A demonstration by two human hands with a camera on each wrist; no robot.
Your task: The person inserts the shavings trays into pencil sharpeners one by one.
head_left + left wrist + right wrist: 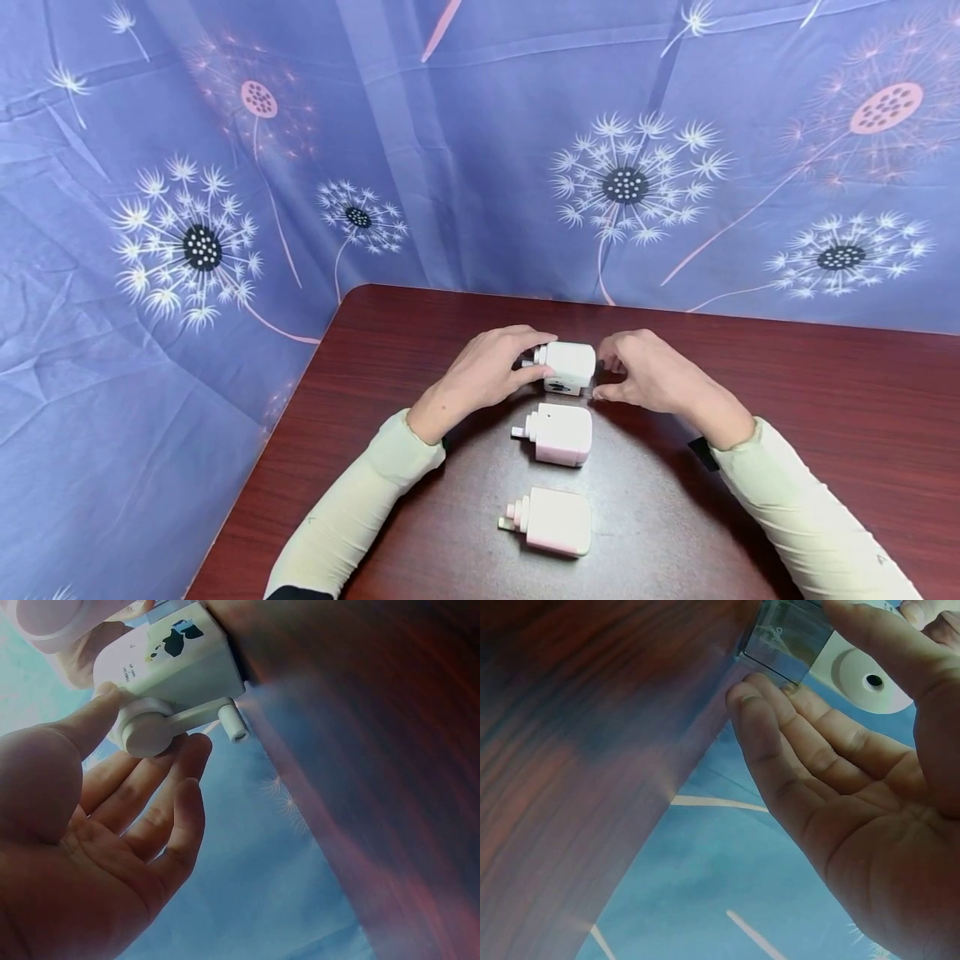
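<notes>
A small white hand-crank pencil sharpener with a dark printed picture stands at the far end of a row. My left hand grips its crank end, thumb on the near side, fingers on the far side. The crank points out beside those fingers. At the opposite end, my right hand reaches round with thumb and fingers parted, fingertips right by the clear drawer. A round pencil hole shows above that drawer. Nearer me lie a pink-white sharpener and another pale sharpener.
All three sharpeners are on a dark red-brown wooden table. A blue cloth with dandelion prints hangs behind the table and along its left side. Pale sleeves cover both forearms.
</notes>
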